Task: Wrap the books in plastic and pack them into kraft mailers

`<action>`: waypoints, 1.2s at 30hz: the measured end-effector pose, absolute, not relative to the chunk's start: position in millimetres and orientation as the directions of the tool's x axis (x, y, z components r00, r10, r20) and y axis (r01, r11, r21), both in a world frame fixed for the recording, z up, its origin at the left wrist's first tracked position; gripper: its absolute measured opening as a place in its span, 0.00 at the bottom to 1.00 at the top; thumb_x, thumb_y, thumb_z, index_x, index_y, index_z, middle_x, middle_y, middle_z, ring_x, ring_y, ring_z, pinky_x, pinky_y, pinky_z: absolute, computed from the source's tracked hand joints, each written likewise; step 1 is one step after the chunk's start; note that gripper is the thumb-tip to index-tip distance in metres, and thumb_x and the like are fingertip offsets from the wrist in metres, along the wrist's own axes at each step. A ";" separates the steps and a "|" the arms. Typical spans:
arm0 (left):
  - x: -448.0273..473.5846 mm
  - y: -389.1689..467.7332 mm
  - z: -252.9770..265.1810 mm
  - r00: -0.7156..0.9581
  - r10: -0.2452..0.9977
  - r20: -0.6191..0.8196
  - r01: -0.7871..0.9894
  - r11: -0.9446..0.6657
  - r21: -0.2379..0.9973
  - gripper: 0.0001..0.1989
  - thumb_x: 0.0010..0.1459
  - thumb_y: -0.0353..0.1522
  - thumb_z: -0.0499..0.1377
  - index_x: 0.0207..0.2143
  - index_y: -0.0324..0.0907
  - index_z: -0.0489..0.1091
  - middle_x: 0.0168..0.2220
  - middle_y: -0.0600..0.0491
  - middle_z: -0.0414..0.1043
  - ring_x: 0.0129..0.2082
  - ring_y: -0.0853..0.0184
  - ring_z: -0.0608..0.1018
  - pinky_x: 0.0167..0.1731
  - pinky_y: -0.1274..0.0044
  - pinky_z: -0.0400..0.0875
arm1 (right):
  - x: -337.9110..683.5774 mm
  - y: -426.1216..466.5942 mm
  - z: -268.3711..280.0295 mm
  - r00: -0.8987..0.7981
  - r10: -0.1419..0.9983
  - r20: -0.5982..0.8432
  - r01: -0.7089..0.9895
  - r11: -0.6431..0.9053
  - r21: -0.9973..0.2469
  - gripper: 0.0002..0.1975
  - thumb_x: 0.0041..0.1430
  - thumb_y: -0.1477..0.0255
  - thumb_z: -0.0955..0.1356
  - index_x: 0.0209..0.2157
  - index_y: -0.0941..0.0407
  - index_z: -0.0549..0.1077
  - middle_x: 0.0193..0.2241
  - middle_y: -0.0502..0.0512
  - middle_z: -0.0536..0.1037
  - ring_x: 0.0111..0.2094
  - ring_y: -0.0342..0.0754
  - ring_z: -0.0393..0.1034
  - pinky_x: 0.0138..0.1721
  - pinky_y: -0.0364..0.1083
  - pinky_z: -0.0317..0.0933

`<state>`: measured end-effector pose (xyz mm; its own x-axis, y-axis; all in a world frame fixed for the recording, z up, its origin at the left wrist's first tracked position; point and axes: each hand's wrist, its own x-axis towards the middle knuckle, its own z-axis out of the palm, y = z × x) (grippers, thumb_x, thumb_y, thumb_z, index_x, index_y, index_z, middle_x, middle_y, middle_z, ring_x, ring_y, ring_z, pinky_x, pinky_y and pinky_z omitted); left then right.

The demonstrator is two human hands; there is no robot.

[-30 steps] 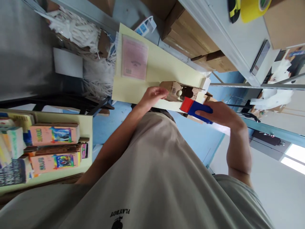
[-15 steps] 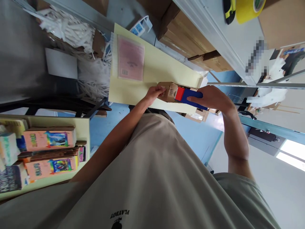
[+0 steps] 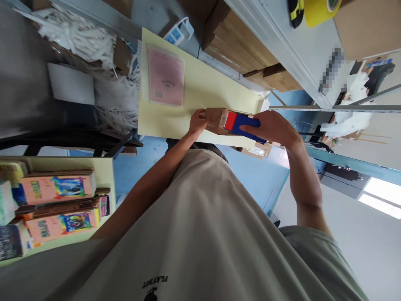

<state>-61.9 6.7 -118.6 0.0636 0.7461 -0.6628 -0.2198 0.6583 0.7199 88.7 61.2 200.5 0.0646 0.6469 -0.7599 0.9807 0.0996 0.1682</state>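
A small brown cardboard box (image 3: 214, 121) lies on the pale yellow tabletop (image 3: 200, 79), close to the edge nearest my body. My left hand (image 3: 198, 121) holds the box at its left end, fingers curled against the cardboard. Over the right part of the box, my right hand (image 3: 272, 127) grips a blue tool with a red end (image 3: 242, 124). My thumb lies across its blue part, and my other fingers are hidden behind it. The red end rests on or just above the box; I cannot tell which.
A pink printed sheet in clear plastic (image 3: 166, 77) lies left on the tabletop. Behind are a power strip (image 3: 178, 32) and large cartons (image 3: 238, 42). Yellow tape (image 3: 319, 11) sits on a shelf at upper right. Book stacks (image 3: 59, 188) stand on another table at lower left.
The whole view has shifted slightly left. My left fingers have moved a little on the end of the box. The right hand keeps its grip on the blue tool.
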 end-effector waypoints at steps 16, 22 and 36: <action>-68.8 -4.8 -57.2 0.493 0.863 -0.109 0.135 0.048 0.990 0.65 0.55 0.38 0.86 0.87 0.47 0.57 0.70 0.34 0.70 0.67 0.40 0.78 0.66 0.56 0.79 | 89.8 42.6 201.9 -0.036 0.682 -0.730 0.967 0.209 0.147 0.34 0.77 0.37 0.68 0.39 0.54 0.87 0.25 0.59 0.81 0.31 0.57 0.78 0.36 0.52 0.63; -64.1 6.7 -52.7 0.570 0.821 -0.025 0.158 -0.080 0.984 0.54 0.55 0.34 0.85 0.80 0.48 0.67 0.65 0.37 0.72 0.65 0.41 0.80 0.66 0.58 0.77 | 80.9 34.0 203.9 -0.022 0.694 -0.719 0.962 0.212 0.175 0.31 0.76 0.40 0.70 0.41 0.53 0.88 0.31 0.61 0.85 0.35 0.59 0.80 0.38 0.52 0.64; -47.9 -3.2 -65.9 0.496 0.842 -0.210 0.279 0.075 0.957 0.28 0.61 0.27 0.75 0.63 0.44 0.78 0.59 0.39 0.75 0.59 0.46 0.80 0.58 0.62 0.80 | 101.8 36.4 197.6 0.023 0.693 -0.720 0.955 0.197 0.220 0.33 0.76 0.38 0.69 0.41 0.54 0.88 0.26 0.62 0.82 0.34 0.61 0.80 0.38 0.54 0.65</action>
